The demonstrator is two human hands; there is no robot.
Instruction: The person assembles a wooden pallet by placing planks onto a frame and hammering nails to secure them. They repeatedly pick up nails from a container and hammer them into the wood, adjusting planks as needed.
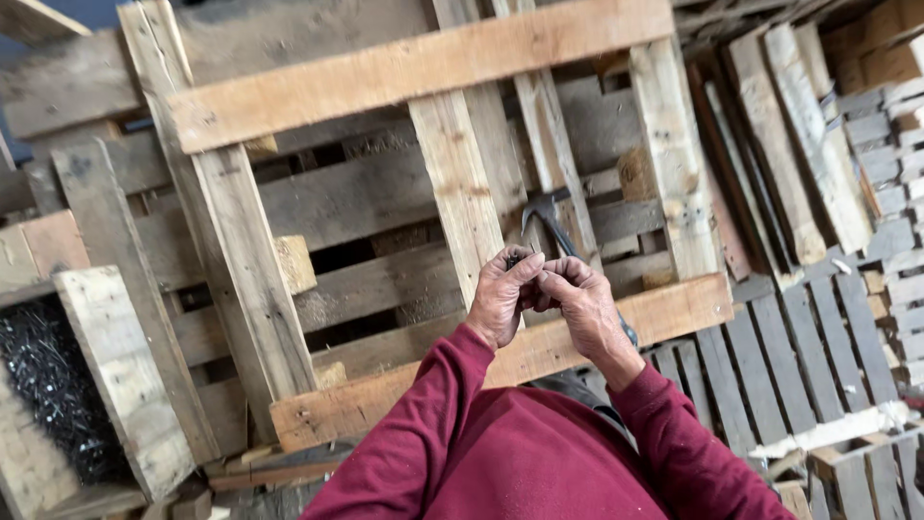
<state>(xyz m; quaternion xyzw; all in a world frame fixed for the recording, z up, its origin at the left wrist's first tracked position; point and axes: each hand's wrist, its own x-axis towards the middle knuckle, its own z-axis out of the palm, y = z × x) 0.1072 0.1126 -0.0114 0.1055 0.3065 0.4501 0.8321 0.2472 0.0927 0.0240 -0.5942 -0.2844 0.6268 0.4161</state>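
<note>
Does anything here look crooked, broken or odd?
Yes. The pallet is uneven: its slats lean at different angles, not parallel, and one loose wood block sticks out from a slat. The left hand and right hand pinch small dark nails.

Dark red long sleeves (423, 453)

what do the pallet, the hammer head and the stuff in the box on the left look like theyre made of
Pallet: rough, unfinished wood, with visible grain, knots and grey weathering. Hammer head, a claw type beyond both hands: dark, dull metal, probably steel. Box: the same bare planks, holding a black, glinting tangle that looks like metal nails, though too small to be sure. The left hand and right hand pinch something small and dark.
</note>
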